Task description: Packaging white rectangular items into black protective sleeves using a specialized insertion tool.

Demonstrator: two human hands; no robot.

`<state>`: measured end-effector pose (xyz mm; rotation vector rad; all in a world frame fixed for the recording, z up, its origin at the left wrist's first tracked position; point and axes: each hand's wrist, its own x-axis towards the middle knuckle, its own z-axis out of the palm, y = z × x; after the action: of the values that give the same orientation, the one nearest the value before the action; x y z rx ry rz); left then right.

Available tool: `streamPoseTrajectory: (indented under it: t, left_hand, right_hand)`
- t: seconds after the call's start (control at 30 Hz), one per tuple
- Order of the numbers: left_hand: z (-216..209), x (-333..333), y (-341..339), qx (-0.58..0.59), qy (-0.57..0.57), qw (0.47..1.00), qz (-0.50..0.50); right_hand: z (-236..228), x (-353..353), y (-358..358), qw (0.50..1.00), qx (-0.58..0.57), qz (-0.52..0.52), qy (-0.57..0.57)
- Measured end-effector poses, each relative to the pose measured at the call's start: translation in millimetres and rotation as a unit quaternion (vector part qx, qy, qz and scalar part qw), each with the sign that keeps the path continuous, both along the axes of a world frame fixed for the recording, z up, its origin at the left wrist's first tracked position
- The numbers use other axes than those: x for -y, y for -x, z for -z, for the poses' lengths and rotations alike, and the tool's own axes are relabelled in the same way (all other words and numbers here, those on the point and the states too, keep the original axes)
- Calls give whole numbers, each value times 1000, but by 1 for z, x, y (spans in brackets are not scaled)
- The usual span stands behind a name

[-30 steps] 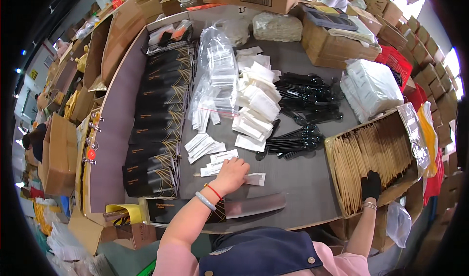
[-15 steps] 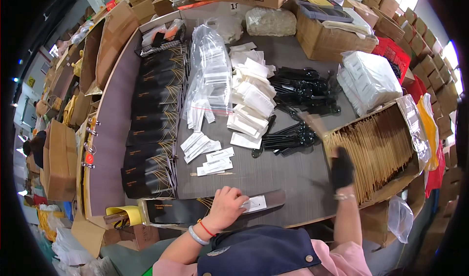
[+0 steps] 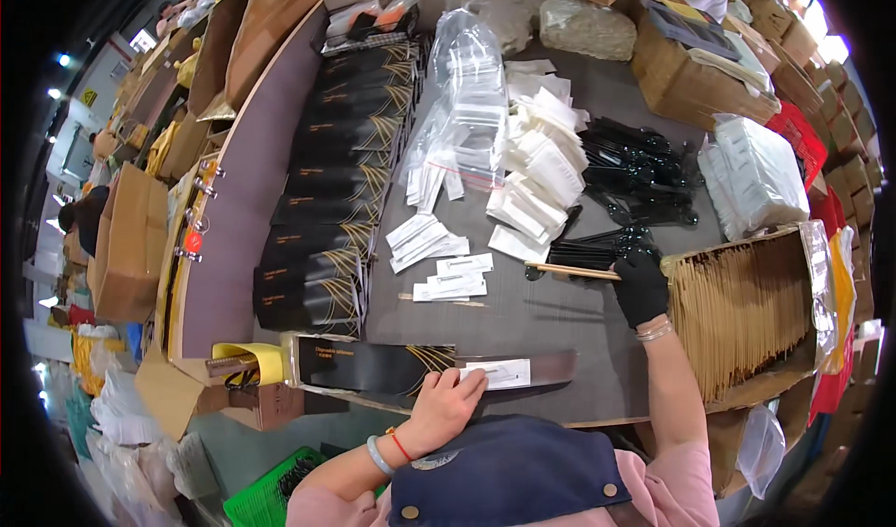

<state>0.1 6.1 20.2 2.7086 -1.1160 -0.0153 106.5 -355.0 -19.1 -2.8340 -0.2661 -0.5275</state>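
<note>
My left hand (image 3: 446, 404) presses a small white sachet (image 3: 497, 374) onto a long black sleeve with gold lines (image 3: 420, 366) at the table's near edge. My right hand (image 3: 640, 288), in a black glove, holds a pair of thin wooden chopsticks (image 3: 571, 270) pointing left, just beside the open cardboard box of wooden sticks (image 3: 747, 305). More white sachets (image 3: 446, 277) lie loose between the two hands. Black plastic cutlery (image 3: 597, 247) lies just behind my right hand.
Stacks of filled black sleeves (image 3: 331, 177) line the left of the grey table. Clear bags (image 3: 464, 107) and white packets (image 3: 541, 168) fill the middle, more black cutlery (image 3: 644, 168) lies right. A bagged white bundle (image 3: 761, 172) and cardboard boxes (image 3: 691, 70) stand at the back right.
My left hand drew a white sachet from the loose pile back to the black sleeve at the near edge. My right hand left the stick box and moved left with chopsticks.
</note>
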Motion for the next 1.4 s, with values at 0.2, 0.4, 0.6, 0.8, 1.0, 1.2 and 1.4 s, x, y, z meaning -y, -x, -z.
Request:
streamPoseTrajectory:
  t: [0.2, 0.4, 0.6, 0.8, 1.0, 1.2, 1.4]
  left_hand:
    - [6, -8, 6, 7, -6, 1000, -14]
    - [-4, -6, 2, 26, 1, 1000, -7]
    - [1, -22, 5, -3, -44, 999, -30]
    - [-3, -38, -7, -49, 44, 994, -90]
    - [-2, -38, -24, -92, 78, 989, -86]
    - [-5, -10, -32, -93, 59, 993, -50]
    - [6, 8, -32, -112, 87, 989, -33]
  right_hand:
    - [-40, -76, 36, 872, -450, -132, -142]
    - [-17, -112, 68, 900, -401, -130, -112]
    - [-30, -92, 89, 939, -300, -105, -130]
    - [-6, -86, 105, 956, -189, -209, -83]
    - [-3, -111, 102, 913, -314, -216, -146]
    - [9, -131, 100, 912, -229, -217, -262]
    - [11, -139, 112, 838, -340, -35, -425]
